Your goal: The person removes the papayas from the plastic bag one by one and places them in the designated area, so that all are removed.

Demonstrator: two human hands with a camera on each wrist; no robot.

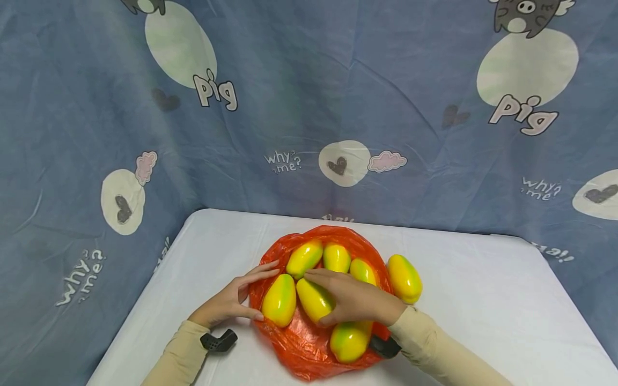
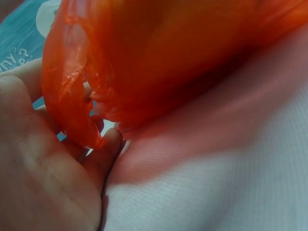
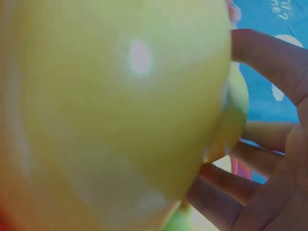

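Several glossy yellow-green mangoes sit in an opened-out red plastic bag (image 1: 305, 364) on the table. My right hand (image 1: 350, 294) reaches over the bag and grips the middle mango (image 1: 313, 301), thumb on the near side and fingers on the far side. Another mango (image 3: 120, 120) looms large in the right wrist view, in front of that hand's fingers (image 3: 269, 57). At the bag's left edge rests my left hand (image 1: 227, 301), thumb and fingers spread along the plastic, beside the leftmost mango (image 1: 279, 301). A loose fold of the bag (image 2: 67, 86) lies against its fingers in the left wrist view.
One mango (image 1: 404, 279) lies outside the bag on its right, on the white-covered table (image 1: 483, 300). A blue printed curtain (image 1: 309, 107) hangs behind the table and along its left side. Each wrist carries a black device (image 1: 219, 341).
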